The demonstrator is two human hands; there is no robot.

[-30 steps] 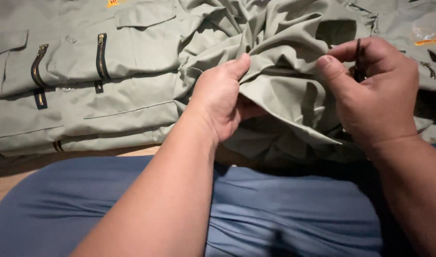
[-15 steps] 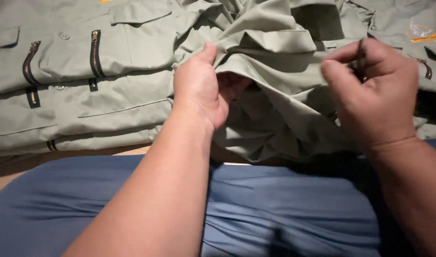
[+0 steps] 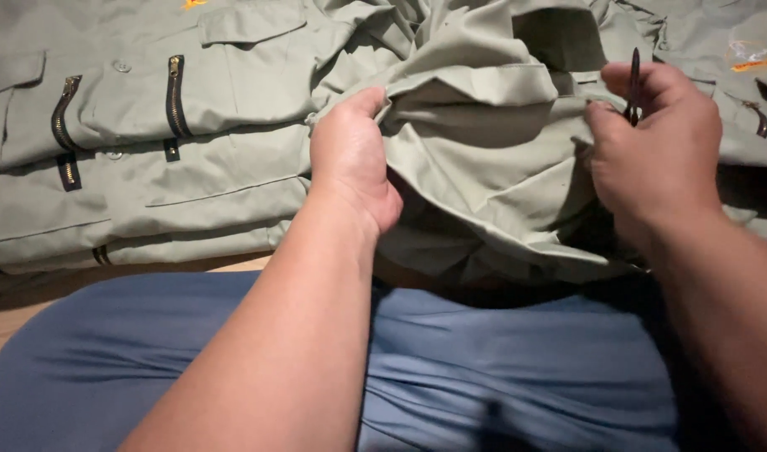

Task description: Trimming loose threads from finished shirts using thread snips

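Pinching the rumpled olive-green cotton garment [image 3: 484, 151] taut, my left hand [image 3: 350, 167] grips its fold while my right hand [image 3: 659, 151] clutches fabric and a thin dark metal tool [image 3: 634, 79].

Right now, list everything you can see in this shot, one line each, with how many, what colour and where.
crumpled garment: one, olive green, centre, bunched up between both hands
flat garments: a stack, count unclear, olive green, left, with dark zips and a buttoned pocket flap
another garment: one, olive green with an orange mark, top right corner
thin dark tool: one, black, in the right hand's grip; kind unclear
wooden surface: one, light brown, lower left under the stack
trousers: one pair, blue, across the person's lap at the bottom
left hand: one, gripping a fold of the crumpled garment
right hand: one, pinching the tool against the fabric's edge
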